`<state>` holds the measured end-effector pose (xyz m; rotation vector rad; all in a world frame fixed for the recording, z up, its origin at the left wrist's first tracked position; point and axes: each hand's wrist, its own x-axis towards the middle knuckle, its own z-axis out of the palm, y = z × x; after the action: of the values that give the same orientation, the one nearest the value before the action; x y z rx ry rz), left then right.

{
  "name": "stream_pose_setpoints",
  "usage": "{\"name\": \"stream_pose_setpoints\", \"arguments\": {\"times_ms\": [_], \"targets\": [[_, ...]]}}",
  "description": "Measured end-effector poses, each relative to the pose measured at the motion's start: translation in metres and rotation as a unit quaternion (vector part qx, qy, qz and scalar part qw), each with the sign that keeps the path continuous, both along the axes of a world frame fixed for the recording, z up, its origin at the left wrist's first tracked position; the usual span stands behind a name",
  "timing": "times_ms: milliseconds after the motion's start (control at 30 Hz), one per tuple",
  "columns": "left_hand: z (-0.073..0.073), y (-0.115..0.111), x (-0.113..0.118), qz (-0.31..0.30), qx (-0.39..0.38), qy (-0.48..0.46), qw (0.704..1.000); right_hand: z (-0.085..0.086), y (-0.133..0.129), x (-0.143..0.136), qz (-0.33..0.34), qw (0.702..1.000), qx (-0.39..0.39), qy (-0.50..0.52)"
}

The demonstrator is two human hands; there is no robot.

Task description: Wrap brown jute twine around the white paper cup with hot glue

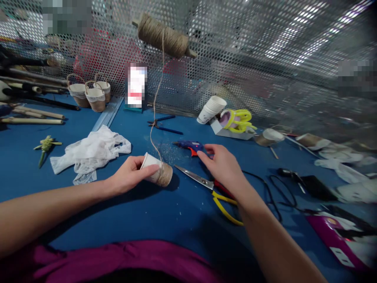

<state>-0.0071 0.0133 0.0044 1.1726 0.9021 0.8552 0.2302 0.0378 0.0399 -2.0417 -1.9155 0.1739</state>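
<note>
My left hand (129, 175) holds a white paper cup (150, 162) tilted on its side, thumb on top. Brown twine (166, 175) is wound around the cup's base end, and its strand runs up to a spool (161, 36) hanging on the mesh. At the right, my right hand (221, 164) has its thumb and fingers closed around the rear of a blue glue gun (188, 145) with a red trigger. The gun is low over the table, its nozzle pointing left. Under my right forearm lie scissors (198, 179) with yellow and red handles, partly hidden.
White lace (94, 151) lies at the left, near finished twine-covered cups (97, 100) with handles. Pliers (165, 128), stacked white cups (210, 110) and a box with yellow-handled scissors (237, 120) stand behind. A black cord (266, 192) runs at the right. Perforated metal mesh bounds the back.
</note>
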Motion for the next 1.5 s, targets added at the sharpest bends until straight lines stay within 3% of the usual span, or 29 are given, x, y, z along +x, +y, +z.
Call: {"name": "stream_pose_setpoints", "arguments": {"times_ms": [233, 467, 633, 733, 867, 1033, 1133, 1233, 1367, 1500], "targets": [[-0.003, 0.001, 0.006, 0.027, -0.019, 0.054, 0.998, -0.027, 0.023, 0.016, 0.002, 0.998, -0.052, -0.037], [-0.006, 0.005, 0.007, 0.03, 0.028, 0.113, 0.993, -0.031, 0.028, 0.017, -0.025, 0.998, -0.059, 0.017], [-0.006, 0.006, 0.005, 0.024, 0.032, 0.097, 0.994, -0.017, 0.02, 0.013, -0.059, 0.989, -0.053, 0.122], [-0.003, 0.006, 0.005, 0.033, 0.012, 0.083, 0.996, 0.002, 0.001, 0.009, -0.031, 0.974, -0.059, 0.218], [0.001, 0.007, 0.005, 0.05, -0.016, 0.088, 0.995, 0.021, -0.029, -0.001, 0.028, 0.914, -0.139, 0.381], [-0.001, 0.01, 0.002, 0.032, -0.016, 0.091, 0.995, 0.025, -0.06, -0.014, 0.078, 0.941, -0.161, 0.287], [-0.002, 0.011, 0.002, 0.027, -0.003, 0.106, 0.994, 0.025, -0.07, -0.019, 0.141, 0.965, -0.117, 0.187], [-0.002, 0.01, 0.002, 0.025, 0.015, 0.123, 0.992, 0.025, -0.074, -0.023, 0.195, 0.971, -0.076, 0.117], [-0.001, 0.008, 0.001, 0.014, 0.038, 0.131, 0.991, 0.025, -0.075, -0.025, 0.199, 0.975, -0.053, 0.079], [-0.002, 0.008, 0.002, 0.006, 0.052, 0.119, 0.992, 0.024, -0.074, -0.025, 0.212, 0.97, -0.078, 0.094]]}}
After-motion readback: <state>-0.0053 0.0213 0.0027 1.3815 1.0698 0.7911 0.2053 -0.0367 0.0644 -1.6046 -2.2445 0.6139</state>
